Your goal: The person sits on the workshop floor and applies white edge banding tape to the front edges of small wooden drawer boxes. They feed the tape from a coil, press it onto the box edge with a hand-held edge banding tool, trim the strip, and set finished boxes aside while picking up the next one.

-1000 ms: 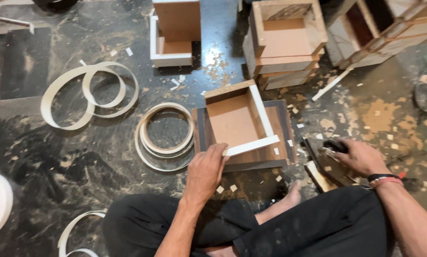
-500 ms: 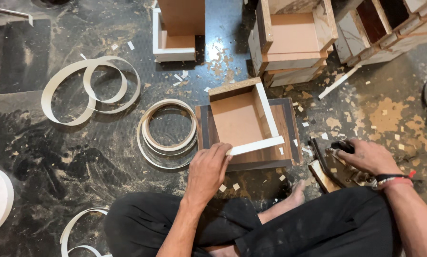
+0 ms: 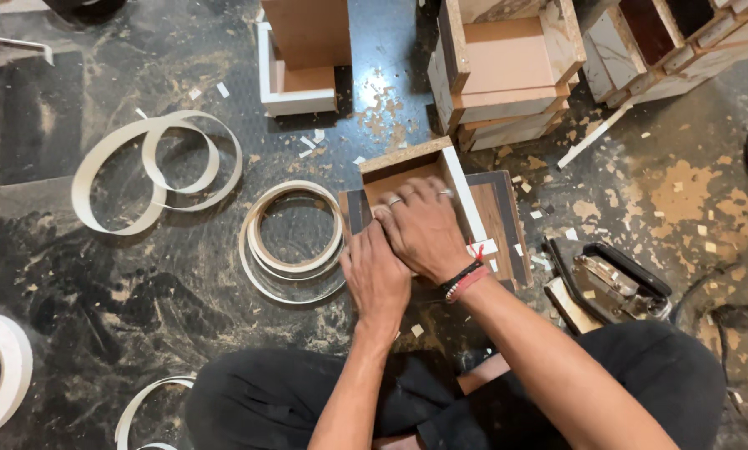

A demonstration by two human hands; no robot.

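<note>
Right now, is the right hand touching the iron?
Apart. The head view shows the right hand lying flat on the wooden box, with bare floor and a dark board between it and the iron.

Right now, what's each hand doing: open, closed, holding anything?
Left hand: open, flat on the wooden box, gripping nothing.
Right hand: open, pressed flat on the same box.

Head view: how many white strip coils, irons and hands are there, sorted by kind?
White strip coils: 4
Dark iron: 1
Hands: 2, the left hand and the right hand, both on the wooden box
Total: 7
</note>
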